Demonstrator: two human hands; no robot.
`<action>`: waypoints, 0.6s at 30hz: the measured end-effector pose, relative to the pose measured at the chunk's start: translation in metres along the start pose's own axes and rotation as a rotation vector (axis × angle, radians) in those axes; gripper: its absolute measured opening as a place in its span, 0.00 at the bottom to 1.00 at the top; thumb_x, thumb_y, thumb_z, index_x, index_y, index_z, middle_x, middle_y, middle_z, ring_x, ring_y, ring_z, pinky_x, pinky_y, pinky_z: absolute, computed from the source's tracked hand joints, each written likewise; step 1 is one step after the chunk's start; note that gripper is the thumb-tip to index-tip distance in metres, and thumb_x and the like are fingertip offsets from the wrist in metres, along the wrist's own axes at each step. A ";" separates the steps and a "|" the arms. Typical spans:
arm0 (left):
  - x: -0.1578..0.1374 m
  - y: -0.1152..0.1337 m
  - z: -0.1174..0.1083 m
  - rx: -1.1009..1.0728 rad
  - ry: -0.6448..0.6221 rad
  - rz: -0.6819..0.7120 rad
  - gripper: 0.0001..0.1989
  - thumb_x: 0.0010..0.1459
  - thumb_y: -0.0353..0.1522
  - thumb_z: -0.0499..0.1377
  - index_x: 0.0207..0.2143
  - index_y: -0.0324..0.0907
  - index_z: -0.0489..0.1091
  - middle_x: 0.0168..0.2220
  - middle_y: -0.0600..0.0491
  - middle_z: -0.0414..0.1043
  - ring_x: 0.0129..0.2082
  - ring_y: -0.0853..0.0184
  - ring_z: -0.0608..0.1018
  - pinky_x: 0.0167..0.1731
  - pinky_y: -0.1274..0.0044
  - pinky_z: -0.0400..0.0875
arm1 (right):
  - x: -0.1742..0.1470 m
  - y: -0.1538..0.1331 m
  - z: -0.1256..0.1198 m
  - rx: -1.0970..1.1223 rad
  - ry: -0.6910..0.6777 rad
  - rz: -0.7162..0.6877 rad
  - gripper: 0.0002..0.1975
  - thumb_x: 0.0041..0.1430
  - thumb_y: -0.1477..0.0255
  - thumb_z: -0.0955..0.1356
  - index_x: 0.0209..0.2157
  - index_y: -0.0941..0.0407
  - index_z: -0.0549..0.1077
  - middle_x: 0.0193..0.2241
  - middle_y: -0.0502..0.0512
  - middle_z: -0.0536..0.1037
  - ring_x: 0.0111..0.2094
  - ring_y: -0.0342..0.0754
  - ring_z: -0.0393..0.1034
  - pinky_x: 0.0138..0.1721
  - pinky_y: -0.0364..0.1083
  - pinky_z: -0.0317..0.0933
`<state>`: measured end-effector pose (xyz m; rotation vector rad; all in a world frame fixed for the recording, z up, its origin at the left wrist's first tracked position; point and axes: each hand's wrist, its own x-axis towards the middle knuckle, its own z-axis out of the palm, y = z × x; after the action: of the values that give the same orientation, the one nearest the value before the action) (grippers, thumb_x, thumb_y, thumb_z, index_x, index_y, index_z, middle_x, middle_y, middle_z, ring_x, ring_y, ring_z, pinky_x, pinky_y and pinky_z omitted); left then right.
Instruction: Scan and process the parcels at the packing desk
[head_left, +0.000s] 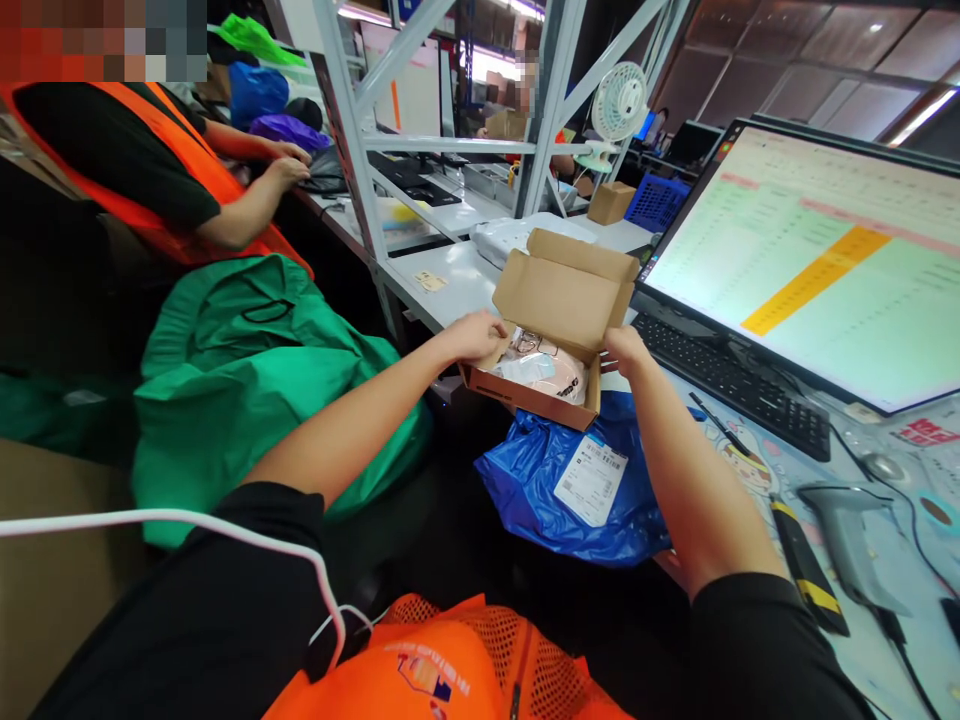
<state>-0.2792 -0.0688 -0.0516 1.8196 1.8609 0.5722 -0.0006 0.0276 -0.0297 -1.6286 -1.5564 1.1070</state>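
We judge the chief danger to be a spill near the edge of the pale flat worktop (463,266). The shallow brown cardboard box (559,300) is between our hands, its lid thrown back, just above the crumpled glossy blue plastic bag (525,480). If one side were let down sooner than the other, the box could tilt toward us, and the small clear plastic packet (534,370) could slide out over the low front wall. The bag's slick surface would make such a slip easier. A jolt might also swing the raised lid down on our fingers.

Our hands are apart, one at each side: the left hand (478,337) pinches the left side flap, while the right hand (625,348) is at the right wall, its fingertips partly hidden, so we cannot tell whether they clamp it.

As for containers, the box holds a pale pink rounded item (566,368) with dark lettering, the packet lying against it. The blue bag carries a white printed label (591,480) (tilted toward us). To our left slumps a large green fabric sack (255,400); farther off, a blue plastic lattice crate (655,203) stands beside a small brown carton (611,203).
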 end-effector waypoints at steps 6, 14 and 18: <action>0.009 0.001 -0.012 -0.003 -0.172 -0.168 0.48 0.56 0.48 0.70 0.72 0.40 0.57 0.57 0.35 0.78 0.48 0.48 0.83 0.45 0.68 0.78 | -0.006 0.002 -0.001 -0.009 -0.007 0.022 0.16 0.54 0.59 0.73 0.41 0.54 0.77 0.30 0.59 0.78 0.28 0.55 0.75 0.32 0.59 0.76; 0.011 0.019 -0.003 0.286 -0.158 -0.221 0.47 0.59 0.39 0.68 0.75 0.40 0.51 0.59 0.34 0.76 0.55 0.46 0.82 0.52 0.66 0.76 | -0.001 0.015 -0.002 -0.002 -0.009 -0.063 0.24 0.56 0.55 0.73 0.49 0.55 0.78 0.38 0.64 0.82 0.34 0.59 0.78 0.33 0.58 0.77; 0.013 0.036 0.012 0.419 -0.121 -0.205 0.42 0.60 0.39 0.67 0.73 0.44 0.57 0.61 0.35 0.75 0.61 0.42 0.77 0.60 0.59 0.70 | 0.003 0.026 0.002 -0.106 0.057 -0.231 0.24 0.61 0.58 0.69 0.55 0.56 0.76 0.46 0.67 0.82 0.43 0.62 0.79 0.42 0.60 0.78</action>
<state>-0.2432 -0.0545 -0.0407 1.8259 2.1665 -0.0052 0.0098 0.0275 -0.0534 -1.4888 -1.7406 0.8616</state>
